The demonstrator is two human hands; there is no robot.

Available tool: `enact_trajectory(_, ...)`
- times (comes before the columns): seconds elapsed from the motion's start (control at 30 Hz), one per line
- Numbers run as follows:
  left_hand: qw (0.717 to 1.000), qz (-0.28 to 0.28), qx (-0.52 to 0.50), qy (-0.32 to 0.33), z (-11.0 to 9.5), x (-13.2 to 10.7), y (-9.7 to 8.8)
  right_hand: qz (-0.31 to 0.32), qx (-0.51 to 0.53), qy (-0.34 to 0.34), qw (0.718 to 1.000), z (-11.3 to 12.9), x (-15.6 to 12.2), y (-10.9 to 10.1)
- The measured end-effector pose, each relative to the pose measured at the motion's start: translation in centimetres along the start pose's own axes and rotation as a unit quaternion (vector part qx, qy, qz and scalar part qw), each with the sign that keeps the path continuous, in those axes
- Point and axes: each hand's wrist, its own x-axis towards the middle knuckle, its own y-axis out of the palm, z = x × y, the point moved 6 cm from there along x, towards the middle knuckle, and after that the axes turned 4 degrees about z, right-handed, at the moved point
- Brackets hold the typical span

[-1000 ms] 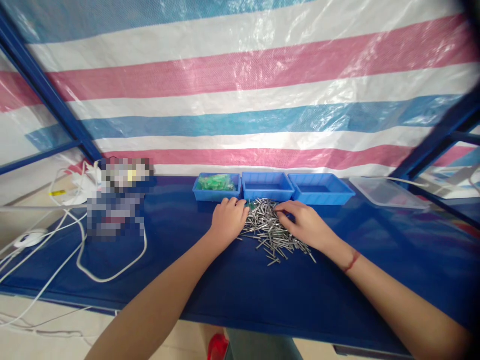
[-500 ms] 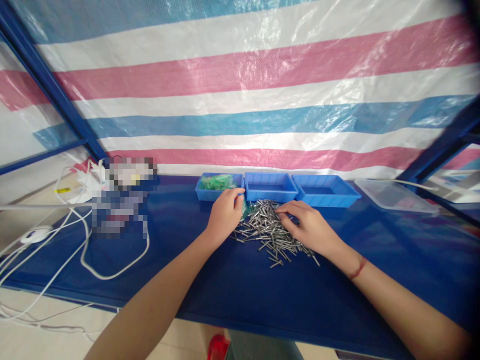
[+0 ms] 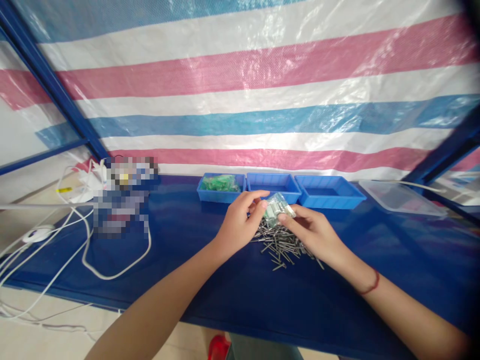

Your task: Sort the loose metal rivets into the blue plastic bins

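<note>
A small clear, green-tinted plastic bag point(image 3: 277, 207) is raised above a pile of metal nails point(image 3: 283, 245). My right hand point(image 3: 313, 227) grips the bag's right side between thumb and fingers. At its left edge, my left hand point(image 3: 242, 217) pinches the bag, the thumb against it and the index finger stretched above. Pale shiny shapes show through the plastic, but I cannot tell whether they are inside. The hands and the bag hide the back of the pile.
Behind the pile stand a blue bin point(image 3: 221, 195) with green plastic bags, a middle blue bin point(image 3: 272, 182) and a right blue bin point(image 3: 326, 192). A clear plastic lid point(image 3: 401, 197) lies at right. White cables point(image 3: 112, 275) run across the left of the blue table point(image 3: 168, 220).
The small plastic bag has come up from the left of the nail pile to between my hands. My left hand has moved right, and my right hand has left the nails and taken the bag.
</note>
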Motion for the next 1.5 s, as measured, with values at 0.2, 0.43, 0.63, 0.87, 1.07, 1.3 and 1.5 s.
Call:
enact_trajectory(0.2, 0.996, 0.06, -0.046, -0.048, 1.3, 0.2, 1.1, -0.042, 0.051, 0.006, 0.998, 0.4, -0.1, -0.6)
enact_trajectory(0.43, 0.981, 0.083, -0.152, -0.089, 1.9, -0.1, 1.7, -0.001, 0.066, -0.01, 0.998, 0.0, 0.1, -0.2)
enact_trajectory(0.63, 0.974, 0.145, -0.125, -0.121, 2.3, 0.0, 1.9, -0.018, -0.02, -0.033, 0.999, -0.4, 0.2, -0.7)
enact_trajectory(0.87, 0.914, 0.154, -0.271, -0.258, 3.5, -0.1, 2.5, -0.032, -0.192, -0.146, 0.97, 1.6, -0.3, -1.7)
enact_trajectory(1.07, 0.911, 0.095, -0.318, -0.243, 3.7, 0.0, 2.1, -0.032, -0.078, -0.099, 0.991, 1.0, 0.1, -1.8)
enact_trajectory(1.3, 0.94, -0.001, -0.287, -0.184, 3.8, 0.5, 0.6, 0.052, 0.061, 0.032, 0.996, 0.1, 0.3, -0.2)
enact_trajectory(1.5, 0.957, 0.036, -0.235, -0.168, 4.5, 0.6, 1.4, 0.046, 0.042, 0.04, 0.997, 0.0, 0.3, -0.4)
